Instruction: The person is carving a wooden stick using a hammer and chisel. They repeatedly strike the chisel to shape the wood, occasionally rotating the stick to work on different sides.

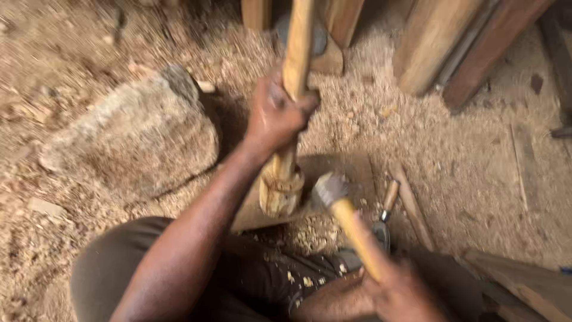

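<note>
My left hand (275, 113) grips a long pale wooden pole (297, 53) that stands nearly upright; its thicker carved lower end (280, 189) rests on a flat wooden board (351, 170) on the ground. My right hand (400, 293) holds the yellow wooden handle of a hammer (356, 229). The grey metal hammer head (329, 188) is blurred and sits just right of the pole's lower end, close to touching it. My knee in dark trousers (125, 268) fills the lower left.
A large rough stone (134, 134) lies left of the pole. Sawdust and wood chips (417, 149) cover the ground. Timber planks (453, 45) lean at the top right. A small tool with a wooden handle (389, 197) lies right of the hammer, beside a thin stick (412, 209).
</note>
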